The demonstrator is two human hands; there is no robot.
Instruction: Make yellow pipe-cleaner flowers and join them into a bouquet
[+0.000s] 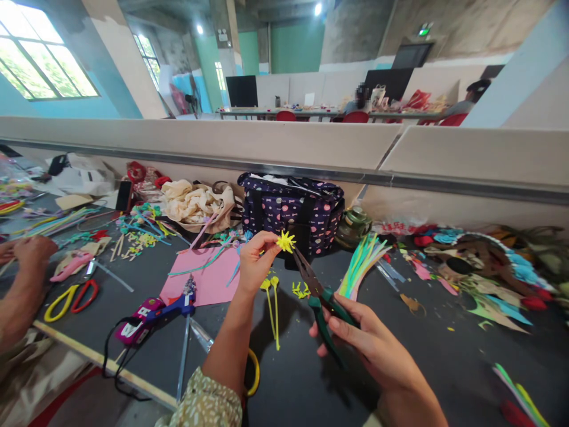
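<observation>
Between the thumb and fingers of my left hand (258,261) is a small yellow pipe-cleaner flower (285,241) with pointed petals. My right hand (362,332) is wrapped around the green handles of long-nose pliers (316,289). Their jaws point up and left, tips close to the flower; whether they touch it I cannot tell. Below, on the dark table, lie yellow stems with round tops (274,308) and a little heap of short yellow pieces (300,290). A bundle of pastel pipe cleaners (362,265) rests just beyond my right hand.
A blue glue gun (175,306) lies left of my forearm near a pink sheet (202,273). Red-and-yellow-handled scissors (73,296) sit by another person's hand (33,255). A patterned bag (291,207) stands against the partition (200,139). Scraps (484,273) cover the right side.
</observation>
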